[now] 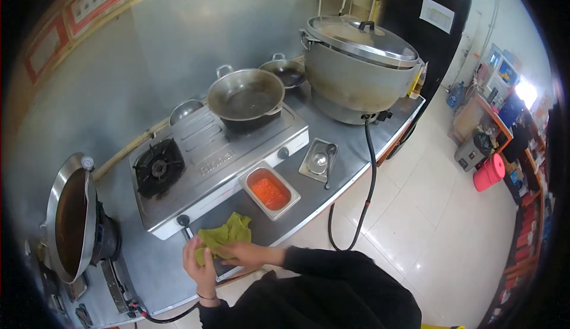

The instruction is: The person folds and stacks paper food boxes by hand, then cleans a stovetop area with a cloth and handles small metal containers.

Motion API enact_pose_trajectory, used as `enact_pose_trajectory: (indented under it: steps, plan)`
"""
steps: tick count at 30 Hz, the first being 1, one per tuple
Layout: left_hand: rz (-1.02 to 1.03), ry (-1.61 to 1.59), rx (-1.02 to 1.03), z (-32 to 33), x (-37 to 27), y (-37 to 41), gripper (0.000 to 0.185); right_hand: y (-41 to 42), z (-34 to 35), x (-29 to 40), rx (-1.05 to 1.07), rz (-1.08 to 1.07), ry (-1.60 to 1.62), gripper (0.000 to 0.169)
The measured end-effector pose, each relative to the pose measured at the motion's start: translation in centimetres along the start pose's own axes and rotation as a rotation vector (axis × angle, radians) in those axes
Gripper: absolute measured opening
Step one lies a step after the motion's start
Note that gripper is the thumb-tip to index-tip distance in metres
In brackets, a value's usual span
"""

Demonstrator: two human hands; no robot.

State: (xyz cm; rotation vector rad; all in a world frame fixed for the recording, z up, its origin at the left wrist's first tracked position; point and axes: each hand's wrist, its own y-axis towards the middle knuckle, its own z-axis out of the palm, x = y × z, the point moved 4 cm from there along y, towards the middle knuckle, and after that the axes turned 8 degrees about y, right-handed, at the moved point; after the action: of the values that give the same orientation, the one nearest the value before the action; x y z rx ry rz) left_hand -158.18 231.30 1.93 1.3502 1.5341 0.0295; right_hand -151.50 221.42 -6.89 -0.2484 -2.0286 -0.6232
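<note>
A green cloth (pixel 229 231) lies bunched at the near edge of the metal counter, below the front of a two-burner gas stove (pixel 200 169). My right hand (pixel 242 254) rests on the cloth, its fingers partly hidden in the folds. At the cloth's left side is my left hand (pixel 200 264), fingers raised and apart; whether it grips the cloth is unclear. Right of the cloth stands a steel container (pixel 291 202) holding orange-red food. Beyond it, a steel lid (pixel 307 169) has a dark spoon (pixel 329 164) lying across it. A wok (pixel 245 93) sits on the stove's right burner.
A large lidded rice cooker (pixel 356 80) stands at the back right, its black hose (pixel 373 164) hanging over the counter's edge. On the left, a wide pan of dark liquid (pixel 71 222) sits on another burner. A smaller wok (pixel 289 73) is behind the stove. Pink bin (pixel 489 172) stands on the floor.
</note>
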Motion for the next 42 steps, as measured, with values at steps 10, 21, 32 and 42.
enact_pose_trajectory:
  steps: [10, 21, 32, 42]
  plan:
    - [-0.685, -0.68, 0.382, 14.7, 2.3, -7.5, 0.056, -17.2, -26.0, -13.1, -0.89, 0.698, -0.741, 0.044]
    - [-0.868, -0.846, 0.454, 21.8, 2.2, -6.1, 0.055, -20.2, -28.4, -14.4, -0.933, 0.803, -0.624, 0.042]
    - [-0.905, -0.811, 0.521, 20.0, 2.8, -6.6, 0.042, -8.0, -24.8, -0.2, -0.214, 0.24, -0.706, 0.019]
    - [-0.83, -0.823, 0.538, 20.6, 3.4, -6.1, 0.053, -3.5, -20.3, -5.2, 0.223, 0.326, -1.026, 0.016]
